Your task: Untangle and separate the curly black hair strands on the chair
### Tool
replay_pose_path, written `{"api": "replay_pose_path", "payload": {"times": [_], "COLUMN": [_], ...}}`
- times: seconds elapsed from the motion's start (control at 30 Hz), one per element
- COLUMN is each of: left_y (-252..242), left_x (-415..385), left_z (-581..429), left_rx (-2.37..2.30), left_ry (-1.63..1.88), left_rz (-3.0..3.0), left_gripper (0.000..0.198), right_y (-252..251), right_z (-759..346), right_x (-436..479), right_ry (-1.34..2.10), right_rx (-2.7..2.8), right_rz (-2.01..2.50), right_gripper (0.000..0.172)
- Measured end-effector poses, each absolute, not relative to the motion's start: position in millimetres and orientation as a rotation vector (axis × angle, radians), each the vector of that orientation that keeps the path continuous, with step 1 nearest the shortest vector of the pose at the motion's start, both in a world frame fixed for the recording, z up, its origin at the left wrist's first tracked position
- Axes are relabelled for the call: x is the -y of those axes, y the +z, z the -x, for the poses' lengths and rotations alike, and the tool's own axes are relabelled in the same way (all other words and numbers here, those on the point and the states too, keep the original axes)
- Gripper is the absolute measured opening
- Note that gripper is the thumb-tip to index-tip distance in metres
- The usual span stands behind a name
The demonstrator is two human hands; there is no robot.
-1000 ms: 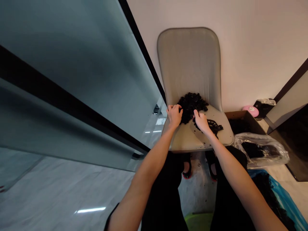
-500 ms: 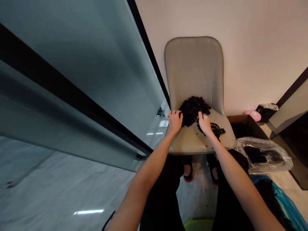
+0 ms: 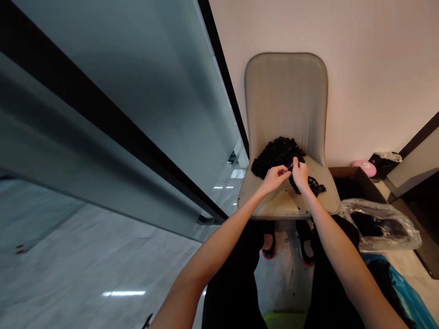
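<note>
A heap of small black pieces (image 3: 274, 155) lies on the seat of a grey-beige chair (image 3: 286, 100), against the backrest. My right hand (image 3: 299, 174) is closed on a black strip with holes in it (image 3: 314, 186), whose end trails out to the right over the seat. Close beside it, fingertips nearly meeting, my left hand (image 3: 275, 179) pinches at the strip's near end, in front of the heap. What exactly sits between the left fingertips is too small to make out. A few black crumbs dot the front of the seat.
A framed glass partition (image 3: 164, 114) stands close at the left. On the right are a cardboard box (image 3: 372, 185), a clear plastic bag (image 3: 404, 224) with black contents, a blue bag (image 3: 408, 292) and a pink round object (image 3: 364, 168). Something green (image 3: 284, 320) lies between my legs.
My left hand has left the heap's left side and moved right to meet the right hand, its fingers now pinched. My right hand keeps hold of the strip. The view has shifted slightly.
</note>
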State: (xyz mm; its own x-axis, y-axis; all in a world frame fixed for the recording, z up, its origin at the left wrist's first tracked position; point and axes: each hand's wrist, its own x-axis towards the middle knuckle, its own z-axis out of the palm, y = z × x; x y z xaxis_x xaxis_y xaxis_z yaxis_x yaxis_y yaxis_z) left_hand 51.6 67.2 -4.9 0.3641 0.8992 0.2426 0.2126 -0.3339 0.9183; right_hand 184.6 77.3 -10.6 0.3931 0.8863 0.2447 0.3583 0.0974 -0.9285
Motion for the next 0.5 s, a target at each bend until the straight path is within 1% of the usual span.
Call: {"api": "replay_pose_path", "payload": {"times": [0.1,0.23,0.33,0.5], "left_y": [-4,-5,-7,-12], "left_x": [-72,-75,-77,-79], "left_z": [-50,-50,-53,-57], "left_rx": [-0.983,-0.977,-0.995,-1.001], "left_ry": [1.063,1.213,1.307,1.333], "left_rz": [-1.695,-1.485,-1.367,-1.274], "left_gripper": [0.018,0.018,0.017,0.02], "right_y": [-15,-18,-19,-21], "right_z": [-187,-189,-189,-187], "right_x": [-78,-78,-78,-81], "right_ry": [0.637,0.857,0.937,0.972], "right_rx": [1.19,1.252,1.321,1.402], "right_rz": [1.405,1.283,1.195,1.038], "right_gripper": [0.055,0.061,0.06,0.056]}}
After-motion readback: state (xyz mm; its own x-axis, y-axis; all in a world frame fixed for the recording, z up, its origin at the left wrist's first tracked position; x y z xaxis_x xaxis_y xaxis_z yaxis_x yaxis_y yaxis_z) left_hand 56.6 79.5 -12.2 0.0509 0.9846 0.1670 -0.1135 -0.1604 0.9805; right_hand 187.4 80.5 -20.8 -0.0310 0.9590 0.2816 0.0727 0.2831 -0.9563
